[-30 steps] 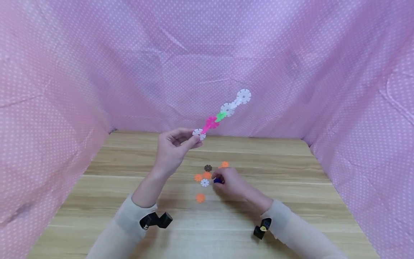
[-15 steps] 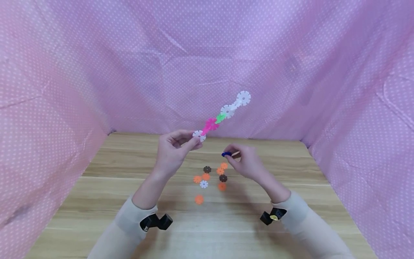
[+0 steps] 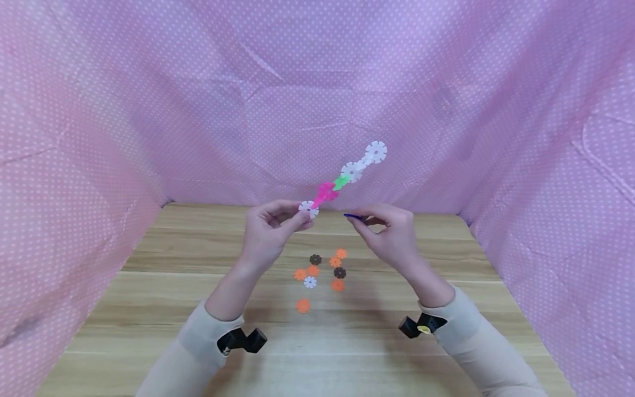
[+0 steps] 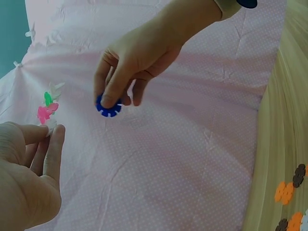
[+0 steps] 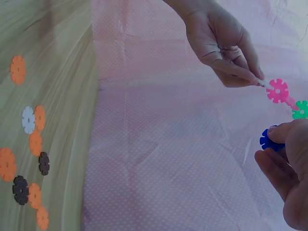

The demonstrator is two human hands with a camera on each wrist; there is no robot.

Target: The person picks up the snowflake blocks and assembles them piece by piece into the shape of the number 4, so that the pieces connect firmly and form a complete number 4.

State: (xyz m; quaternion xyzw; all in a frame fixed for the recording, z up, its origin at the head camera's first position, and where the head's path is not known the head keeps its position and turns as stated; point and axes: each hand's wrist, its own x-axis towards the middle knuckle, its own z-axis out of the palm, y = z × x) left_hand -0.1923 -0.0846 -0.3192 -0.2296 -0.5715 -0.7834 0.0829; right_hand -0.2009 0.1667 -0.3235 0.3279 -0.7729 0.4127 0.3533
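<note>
My left hand point(image 3: 270, 231) pinches the white end disc point(image 3: 308, 209) of a chain of notched plastic discs held up above the table. From that end the chain runs up and to the right through pink discs point(image 3: 327, 192) and a green disc point(image 3: 341, 182) to several white ones, the last a white disc point(image 3: 376, 152). Between thumb and fingers, my right hand point(image 3: 392, 234) pinches a blue notched disc point(image 4: 109, 107), seen nearly edge-on in the head view. A gap separates the blue disc from the chain's lower end.
On the wooden table point(image 3: 198, 286) lie several loose orange discs, among them an orange disc point(image 3: 303, 305) nearest the front. Two dark brown discs, one a brown disc point(image 3: 315, 259), and a loose white disc point(image 3: 310, 282) lie there too. Pink dotted cloth point(image 3: 248, 121) surrounds the table.
My right hand has picked the blue disc off the table and lifted it up and away, uncovering brown and orange discs beneath. The left hand and chain have hardly moved.
</note>
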